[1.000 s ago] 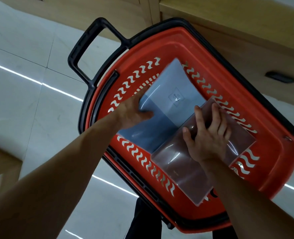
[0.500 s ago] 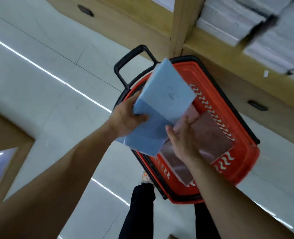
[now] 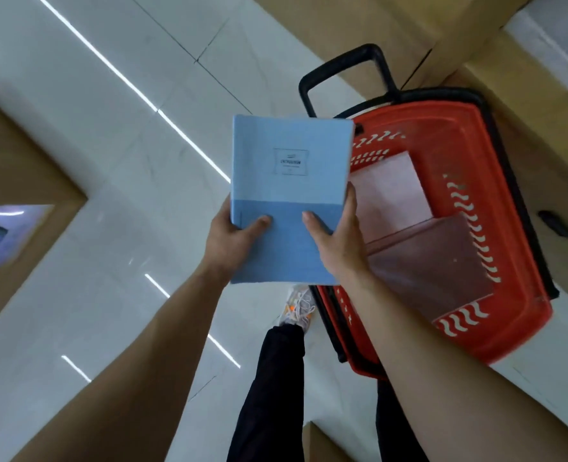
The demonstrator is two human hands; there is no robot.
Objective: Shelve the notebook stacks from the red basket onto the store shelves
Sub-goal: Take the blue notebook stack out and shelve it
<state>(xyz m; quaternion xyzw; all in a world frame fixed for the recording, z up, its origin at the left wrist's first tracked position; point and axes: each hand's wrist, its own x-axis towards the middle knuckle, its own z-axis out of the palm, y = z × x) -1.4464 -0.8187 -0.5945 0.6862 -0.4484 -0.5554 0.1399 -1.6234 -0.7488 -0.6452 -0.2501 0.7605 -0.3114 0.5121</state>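
My left hand [image 3: 229,238] and right hand [image 3: 337,241] grip the blue notebook stack [image 3: 289,181] by its near edge, left of the red basket [image 3: 449,128] rim. Its long axis points away from me. The shelves [image 3: 525,105] lie rightward, nearer my right hand.

The left hand [image 3: 232,235] and right hand [image 3: 339,241] are holding the stack [image 3: 289,181] by its near corners, over the floor [image 3: 92,145]. The basket [image 3: 509,228] is sitting just to the right, a second stack [image 3: 419,248] lying inside, the shelf [image 3: 542,145] standing beyond.
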